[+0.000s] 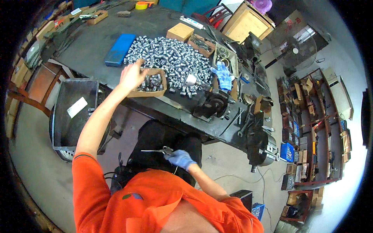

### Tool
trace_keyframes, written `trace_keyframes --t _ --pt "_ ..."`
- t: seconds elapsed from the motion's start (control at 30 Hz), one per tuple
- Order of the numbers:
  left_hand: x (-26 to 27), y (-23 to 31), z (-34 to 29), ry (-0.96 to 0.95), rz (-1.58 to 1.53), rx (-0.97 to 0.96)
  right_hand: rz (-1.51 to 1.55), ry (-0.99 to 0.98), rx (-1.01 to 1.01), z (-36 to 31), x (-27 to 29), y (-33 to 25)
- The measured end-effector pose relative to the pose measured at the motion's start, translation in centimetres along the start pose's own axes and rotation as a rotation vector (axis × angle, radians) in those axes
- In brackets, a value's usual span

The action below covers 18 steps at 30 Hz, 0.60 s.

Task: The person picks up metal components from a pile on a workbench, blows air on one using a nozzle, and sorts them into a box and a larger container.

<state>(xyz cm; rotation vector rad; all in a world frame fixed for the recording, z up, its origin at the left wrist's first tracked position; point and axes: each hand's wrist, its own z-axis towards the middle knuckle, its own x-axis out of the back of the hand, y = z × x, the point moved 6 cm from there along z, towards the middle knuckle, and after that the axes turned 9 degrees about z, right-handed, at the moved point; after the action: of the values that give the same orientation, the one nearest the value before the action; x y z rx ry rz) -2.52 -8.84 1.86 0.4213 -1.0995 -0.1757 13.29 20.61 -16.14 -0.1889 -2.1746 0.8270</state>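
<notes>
My bare left hand (pixel 131 76) reaches over the left side of a small cardboard box (pixel 164 83). Its thumb and forefinger are spread, and nothing shows clearly between them. Inside the box lie several darker metal cylindrical parts (pixel 154 81). Behind it spreads a big heap of shiny metal cylindrical parts (pixel 171 54), some with visible bores. Low over my lap, my right hand (pixel 180 159) in a blue glove is closed on a tool with a thin metal rod (pixel 152 150). The rod points left; my fingers partly hide the tool's grey end.
A blue case (pixel 120 50) lies left of the heap. A dark machine fixture (pixel 213 104) stands at the bench's front edge, near a blue glove (pixel 223 75). Left of my legs sits a dark metal tray (pixel 77 132). Shelves (pixel 311 132) and a fan (pixel 295 51) are at right.
</notes>
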Motion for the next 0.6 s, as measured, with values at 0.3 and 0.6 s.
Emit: trace_keyframes --t 0.3,0.6 --pt "7.8 2.0 -6.2 -0.174 -0.532 -0.029 0.578 -0.266 -0.162 2.4 -1.2 3.3" --pt "7.0 0.6 -10.8 -0.346 -0.674 0.012 0.768 0.056 0.157 -4.6 10.3 -5.5"
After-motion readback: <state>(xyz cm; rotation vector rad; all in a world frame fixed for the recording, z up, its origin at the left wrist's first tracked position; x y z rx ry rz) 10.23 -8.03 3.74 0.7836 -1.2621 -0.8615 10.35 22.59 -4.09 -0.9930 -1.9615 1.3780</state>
